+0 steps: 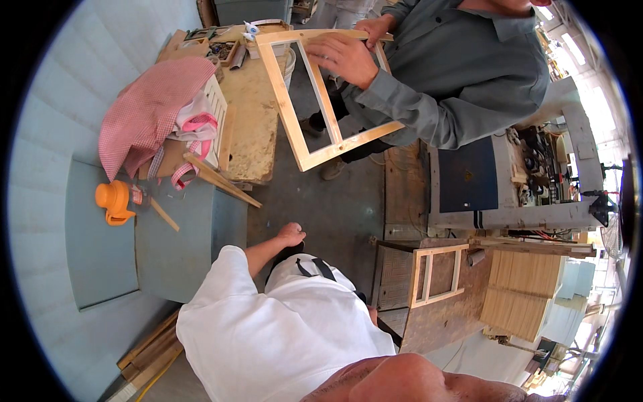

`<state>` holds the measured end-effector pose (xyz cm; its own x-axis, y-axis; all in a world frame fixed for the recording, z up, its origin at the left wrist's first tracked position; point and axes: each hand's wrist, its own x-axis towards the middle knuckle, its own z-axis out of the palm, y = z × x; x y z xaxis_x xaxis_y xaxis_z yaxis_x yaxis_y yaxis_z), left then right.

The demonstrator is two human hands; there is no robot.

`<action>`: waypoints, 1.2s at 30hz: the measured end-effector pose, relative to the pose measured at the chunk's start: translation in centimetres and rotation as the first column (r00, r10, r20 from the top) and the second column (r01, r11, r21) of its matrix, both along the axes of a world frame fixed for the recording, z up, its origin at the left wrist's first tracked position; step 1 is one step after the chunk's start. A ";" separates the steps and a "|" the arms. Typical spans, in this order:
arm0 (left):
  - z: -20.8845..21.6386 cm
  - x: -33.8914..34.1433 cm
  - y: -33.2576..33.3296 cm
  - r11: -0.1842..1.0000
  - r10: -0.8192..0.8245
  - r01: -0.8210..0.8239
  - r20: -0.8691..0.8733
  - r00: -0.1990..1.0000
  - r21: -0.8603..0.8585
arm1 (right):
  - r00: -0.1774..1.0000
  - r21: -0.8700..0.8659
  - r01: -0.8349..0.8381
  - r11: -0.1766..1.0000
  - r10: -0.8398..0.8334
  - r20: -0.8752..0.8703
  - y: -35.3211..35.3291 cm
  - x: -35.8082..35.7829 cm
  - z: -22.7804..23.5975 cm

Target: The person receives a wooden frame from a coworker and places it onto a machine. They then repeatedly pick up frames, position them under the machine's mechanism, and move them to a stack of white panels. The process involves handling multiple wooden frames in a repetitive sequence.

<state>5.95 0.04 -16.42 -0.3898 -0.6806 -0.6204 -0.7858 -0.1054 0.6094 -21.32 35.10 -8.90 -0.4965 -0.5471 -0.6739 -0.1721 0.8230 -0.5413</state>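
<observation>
The wearer's left hand (291,234) is low in front of the body, its fingers curled inward in what reads as a loose fist; no object shows in it, and whether the fingertips press on the palm cannot be told. The larger wooden frame (325,107) is ahead of these fingers and clear of them, its closest corner almost straight beyond the knuckles with floor (335,214) visible between. It is held tilted by a co-worker, one hand (345,59) spread over the upper part and the other hand (375,30) at the far edge. Its inner crossbar runs roughly away from the left fingers; which outer side is longer cannot be settled, given the lens bend and partial cover. Of the wearer's hands, the left is the nearer one that can be confirmed. A smaller wooden frame (426,276) lies on a brown board (442,328) to the right of the left fingers, well apart, with an inner bar close to its left rail. To the left of the fingers is a grey cabinet (187,241), and ahead-left a wooden strip (224,181) points its free end toward them. Not verifiable: the wearer's right hand, since only a small patch of skin (373,315) shows beside the white shirt (295,335), finger state unknown; and the larger frame's right side, partly covered by the co-worker's grey sleeve (429,110).
</observation>
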 end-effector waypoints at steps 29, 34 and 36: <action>1.8 -0.7 1.3 0.996 -0.073 0.070 -0.079 0.994 -0.049 | 0.998 -0.092 0.027 0.995 -0.032 -0.049 -0.5 0.8 0.6; 10.4 -2.4 -3.6 0.897 0.424 -0.287 -0.473 0.773 0.336 | 0.996 -0.016 0.093 0.996 -0.093 0.011 -0.4 1.7 0.5; 12.7 -3.2 -7.1 0.776 0.630 -0.369 -0.590 0.505 0.512 | 0.998 -0.104 0.050 0.993 -0.053 -0.025 1.2 0.9 -2.1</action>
<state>2.73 -7.10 -3.68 -0.4298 -0.7482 -0.5055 0.1171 -0.6013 0.7904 -20.38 36.31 -10.99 -0.5438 -0.5863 -0.6005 -0.1470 0.7710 -0.6197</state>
